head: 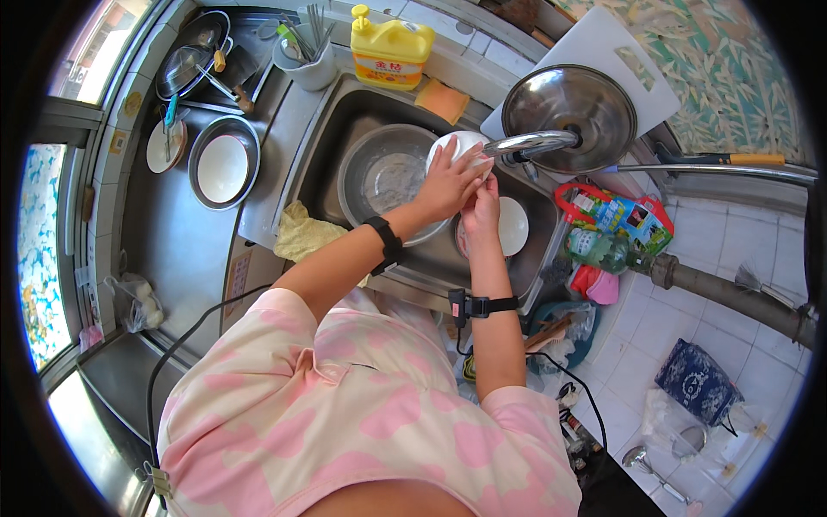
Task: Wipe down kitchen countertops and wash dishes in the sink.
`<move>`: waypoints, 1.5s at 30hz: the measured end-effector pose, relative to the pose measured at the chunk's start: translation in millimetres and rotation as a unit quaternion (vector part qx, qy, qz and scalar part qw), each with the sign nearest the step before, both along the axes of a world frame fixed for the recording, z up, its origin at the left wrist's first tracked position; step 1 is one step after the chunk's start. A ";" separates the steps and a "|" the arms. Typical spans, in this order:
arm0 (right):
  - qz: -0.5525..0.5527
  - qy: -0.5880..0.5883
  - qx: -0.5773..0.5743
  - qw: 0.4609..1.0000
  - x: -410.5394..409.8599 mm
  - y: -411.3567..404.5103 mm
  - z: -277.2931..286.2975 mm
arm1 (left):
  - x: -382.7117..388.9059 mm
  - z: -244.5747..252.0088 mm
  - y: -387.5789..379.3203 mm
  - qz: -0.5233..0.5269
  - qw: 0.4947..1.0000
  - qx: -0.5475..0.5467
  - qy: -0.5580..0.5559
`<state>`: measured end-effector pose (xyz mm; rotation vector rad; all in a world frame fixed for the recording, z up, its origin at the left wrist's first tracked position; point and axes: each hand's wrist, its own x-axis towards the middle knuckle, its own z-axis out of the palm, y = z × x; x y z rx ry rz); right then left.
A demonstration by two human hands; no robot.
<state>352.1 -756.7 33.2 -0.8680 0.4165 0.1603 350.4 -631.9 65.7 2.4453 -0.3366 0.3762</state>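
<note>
A white bowl (pixel 444 145) is tilted beneath the chrome tap (pixel 533 141), above the sink. My left hand (pixel 447 184) lies over it with fingers spread across its surface. My right hand (pixel 482 205) grips the bowl's near right edge, its fingers partly hidden. Below my hands, a round metal basin (pixel 352 174) sits in the stainless steel sink (pixel 336 106), holding what looks like cloudy water. Another white bowl (pixel 514 226) rests in the sink to the right, partly covered by my right forearm.
A yellow jug (pixel 391 48) and an orange sponge (pixel 442 101) stand behind the sink. A yellow cloth (pixel 307 232) hangs over its left front edge. A metal lid (pixel 562 103) leans on a white cutting board (pixel 620 39). On the left counter, a metal bowl (pixel 253 174) contains a white bowl (pixel 223 168).
</note>
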 end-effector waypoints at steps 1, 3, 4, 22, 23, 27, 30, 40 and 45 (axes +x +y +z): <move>0.003 0.000 0.000 1.000 -1.5 4.2 3.9 | 2.7 -3.1 -5.9 -0.009 0.999 -0.042 0.025; -0.040 0.009 -0.017 0.999 -5.8 4.7 11.8 | 12.1 -11.6 -10.5 -0.019 0.995 -0.084 0.047; -0.038 0.016 -0.012 0.999 -10.4 3.5 13.7 | 18.8 -17.4 -9.0 0.027 0.984 -0.152 0.088; -0.126 -0.043 0.083 0.988 -5.5 15.7 13.3 | 9.6 -13.8 11.5 0.115 0.421 -0.781 0.447; -0.120 -0.026 0.085 0.989 -1.8 8.3 7.6 | 9.6 -12.3 14.1 0.113 0.421 -0.781 0.447; -0.028 0.090 -0.032 0.995 -7.9 -4.0 0.0 | 12.9 -6.0 30.9 0.023 0.493 -0.800 0.342; -0.015 -0.058 -0.420 0.906 -10.4 5.4 8.9 | 11.5 -3.3 30.3 0.004 0.585 -0.733 0.346; 0.222 0.056 -0.234 0.945 47.5 -26.1 34.9 | -5.5 -9.0 47.4 -0.209 0.747 -0.502 0.381; 0.260 0.059 -0.044 0.963 25.2 -41.4 33.1 | 15.8 -19.7 85.1 0.000 0.716 -0.536 0.447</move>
